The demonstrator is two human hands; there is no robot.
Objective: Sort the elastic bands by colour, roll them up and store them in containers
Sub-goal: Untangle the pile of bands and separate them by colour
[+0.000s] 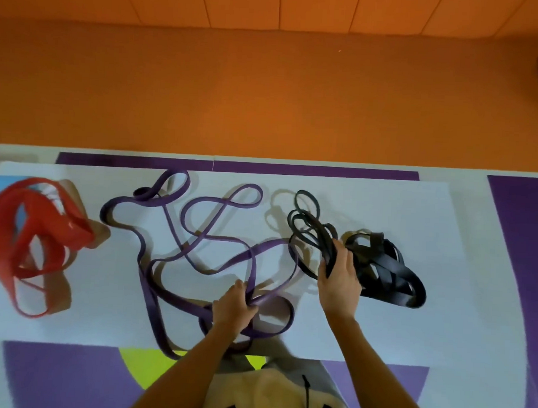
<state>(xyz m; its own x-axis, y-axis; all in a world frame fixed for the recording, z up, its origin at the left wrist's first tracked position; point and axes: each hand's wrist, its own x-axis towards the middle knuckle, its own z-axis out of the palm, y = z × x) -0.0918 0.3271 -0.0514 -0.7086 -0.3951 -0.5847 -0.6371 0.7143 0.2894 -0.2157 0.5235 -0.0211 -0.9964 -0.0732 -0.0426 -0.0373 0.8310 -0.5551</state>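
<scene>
Purple bands (148, 291) sprawl mid-desk (379, 326). Left hand (234, 307) grip curled round their crossing strands. Right of purple: right hand (340, 281) grip clutches thin black bands (318, 240). Left of purple: red bands (66, 226). Likely light, floppy, tangle-prone; take loop end.

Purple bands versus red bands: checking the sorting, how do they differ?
The purple bands sprawl in long narrow loops mid-table; the red bands sit heaped at the left, wider. The left hand grips the purple bands; nothing touches the red bands. Both lie unrolled on the table.
</scene>
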